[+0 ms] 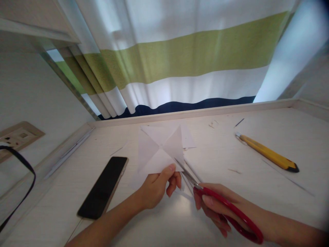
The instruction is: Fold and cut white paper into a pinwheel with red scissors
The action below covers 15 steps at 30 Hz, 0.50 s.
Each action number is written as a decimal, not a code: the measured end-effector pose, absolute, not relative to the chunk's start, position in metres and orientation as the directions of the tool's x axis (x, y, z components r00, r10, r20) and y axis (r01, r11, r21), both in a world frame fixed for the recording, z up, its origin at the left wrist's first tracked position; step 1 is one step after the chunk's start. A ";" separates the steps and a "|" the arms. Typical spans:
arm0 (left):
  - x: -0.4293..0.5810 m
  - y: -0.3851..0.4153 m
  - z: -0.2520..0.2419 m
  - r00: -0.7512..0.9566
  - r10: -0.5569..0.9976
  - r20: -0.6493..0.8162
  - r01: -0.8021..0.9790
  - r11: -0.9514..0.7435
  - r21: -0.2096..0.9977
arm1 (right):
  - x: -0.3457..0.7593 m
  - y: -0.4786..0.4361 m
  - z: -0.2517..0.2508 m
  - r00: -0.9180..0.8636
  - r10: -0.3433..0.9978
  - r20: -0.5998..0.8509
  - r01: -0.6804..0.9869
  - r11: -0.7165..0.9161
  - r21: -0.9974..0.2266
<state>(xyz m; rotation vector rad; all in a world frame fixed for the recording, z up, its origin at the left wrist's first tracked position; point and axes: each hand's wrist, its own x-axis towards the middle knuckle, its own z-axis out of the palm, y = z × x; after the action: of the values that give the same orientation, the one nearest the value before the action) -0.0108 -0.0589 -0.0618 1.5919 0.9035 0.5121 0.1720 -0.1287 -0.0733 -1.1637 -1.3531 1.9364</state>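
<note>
A square sheet of white paper (151,161) with diagonal lines meeting near its middle is held up over the table. My left hand (160,185) pinches its lower edge between thumb and fingers. In my right hand (216,202) are scissors with red handles (236,212), my fingers wrapped round the grips. Their metal blades point up and left, at the paper's lower right corner, close to my left fingertips. Whether the blades are fully closed on the paper is hard to make out. More white paper lies behind and below the sheet.
A black phone (104,188) lies left of my left arm. A yellow utility knife (269,152) rests on the right of the white table (252,195), near thin scraps. A power socket (19,137) with a black cord is at far left. A striped curtain (180,58) hangs behind the raised back edge.
</note>
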 end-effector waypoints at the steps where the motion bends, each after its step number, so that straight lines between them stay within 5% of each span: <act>1: -0.011 -0.059 -0.062 0.606 0.781 -0.149 0.269 -0.025 0.963 | 0.172 -0.129 -0.073 -0.507 0.784 -0.359 0.067 -0.379 -0.923; 15: -0.010 -0.059 -0.060 0.610 0.778 -0.148 0.275 -0.033 0.961 | 0.173 -0.130 -0.072 -0.514 0.783 -0.350 0.059 -0.375 -0.925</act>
<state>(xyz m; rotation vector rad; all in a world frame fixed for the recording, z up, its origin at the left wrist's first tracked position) -0.0101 -0.0592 -0.0601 1.6017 0.8983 0.5077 0.1729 -0.1296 -0.0719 -1.1481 -1.3536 1.9381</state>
